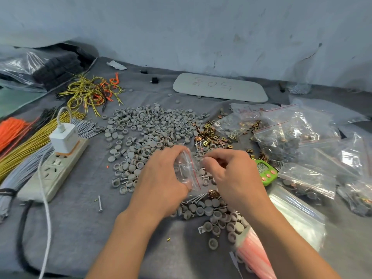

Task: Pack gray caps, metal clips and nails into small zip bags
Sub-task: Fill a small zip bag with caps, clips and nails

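Place: we judge this a packing workshop.
Gray caps (145, 125): heaped loose on felt (80, 228), twelve o'clock.
Zip bags (281, 137): filled, three o'clock.
Wires (30, 146): bundled, nine o'clock.

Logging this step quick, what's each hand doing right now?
Left hand: grips the small zip bag.
Right hand: pinching at the bag's mouth; on what, cannot tell.

I see left hand (161, 178) gripping a small zip bag (186, 170) mid-tabletop, right hand (231, 174) curled at its mouth; can't tell what it pinches. Gray caps (145, 125) heaped behind, metal clips (209, 135) right of them, filled bags (291, 133) at right edge.
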`<control>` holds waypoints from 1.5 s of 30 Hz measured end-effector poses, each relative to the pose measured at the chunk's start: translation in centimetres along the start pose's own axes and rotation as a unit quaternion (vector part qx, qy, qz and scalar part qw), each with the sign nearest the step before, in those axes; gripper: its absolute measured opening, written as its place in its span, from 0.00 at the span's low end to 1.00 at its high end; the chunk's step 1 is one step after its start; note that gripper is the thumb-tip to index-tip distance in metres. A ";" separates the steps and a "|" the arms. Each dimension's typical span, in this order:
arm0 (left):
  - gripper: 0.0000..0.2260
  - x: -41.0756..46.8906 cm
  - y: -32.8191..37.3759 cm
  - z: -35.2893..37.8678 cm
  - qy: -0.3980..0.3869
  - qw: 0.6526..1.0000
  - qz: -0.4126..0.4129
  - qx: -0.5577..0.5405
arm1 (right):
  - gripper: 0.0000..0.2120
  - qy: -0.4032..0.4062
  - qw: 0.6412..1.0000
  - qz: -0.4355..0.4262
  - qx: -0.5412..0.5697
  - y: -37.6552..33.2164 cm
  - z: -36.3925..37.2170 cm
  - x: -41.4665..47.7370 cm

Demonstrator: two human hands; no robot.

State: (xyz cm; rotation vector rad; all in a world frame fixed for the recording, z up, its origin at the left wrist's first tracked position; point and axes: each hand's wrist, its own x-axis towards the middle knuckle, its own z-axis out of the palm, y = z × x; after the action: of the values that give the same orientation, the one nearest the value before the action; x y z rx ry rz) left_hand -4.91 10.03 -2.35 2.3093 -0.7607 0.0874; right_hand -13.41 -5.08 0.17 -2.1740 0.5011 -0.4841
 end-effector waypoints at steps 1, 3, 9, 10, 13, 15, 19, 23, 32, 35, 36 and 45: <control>0.31 0.0 0.2 0.1 -0.006 1.000 0.010 -0.003 | 0.07 -0.004 1.000 0.002 0.017 -0.2 0.0 0.0; 0.31 -0.1 0.7 0.2 -0.009 0.999 0.024 -0.019 | 0.06 -0.022 0.999 0.020 0.041 -0.4 0.4 0.1; 0.29 -0.3 1.4 0.6 -0.011 0.998 0.031 -0.045 | 0.10 -0.093 0.992 0.033 0.078 -1.1 0.7 0.3; 0.29 -0.2 1.4 0.6 -0.003 0.999 0.026 -0.042 | 0.10 -0.070 0.992 0.042 0.092 -1.1 0.6 0.4; 0.27 0.0 1.0 0.3 0.042 0.998 0.004 -0.039 | 0.08 0.027 0.995 0.059 0.076 -0.6 0.0 0.8; 0.26 0.2 0.8 0.2 0.077 0.996 -0.010 -0.047 | 0.08 0.012 0.996 0.042 -0.076 -0.3 -0.2 0.8; 0.25 0.2 0.8 0.1 0.117 0.992 -0.009 -0.043 | 0.07 -0.082 0.955 0.001 -0.285 -0.3 1.1 0.0; 0.25 0.1 0.9 0.1 0.110 0.993 -0.006 -0.036 | 0.11 -0.085 0.948 -0.025 -0.307 -0.4 1.8 -0.3; 0.25 0.1 0.8 0.1 0.094 0.995 -0.011 -0.029 | 0.10 -0.111 0.949 -0.029 -0.293 -0.3 2.4 0.1; 0.26 0.1 0.6 -0.1 0.087 0.996 -0.013 -0.022 | 0.12 -0.108 0.945 -0.016 -0.309 -0.4 2.6 0.1; 0.26 0.1 0.5 -0.1 0.085 0.996 -0.014 -0.022 | 0.13 -0.102 0.941 -0.015 -0.324 -0.5 2.7 0.1; 0.27 0.0 0.0 -0.2 0.080 0.997 -0.012 -0.003 | 0.14 0.001 0.946 0.000 -0.325 -0.7 2.4 0.2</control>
State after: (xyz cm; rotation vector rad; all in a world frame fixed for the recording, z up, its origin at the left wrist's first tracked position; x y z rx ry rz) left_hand -4.91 10.22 -2.18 2.2739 -0.6511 0.2562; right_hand -11.96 -3.26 -0.66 -2.8001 0.7394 -0.3458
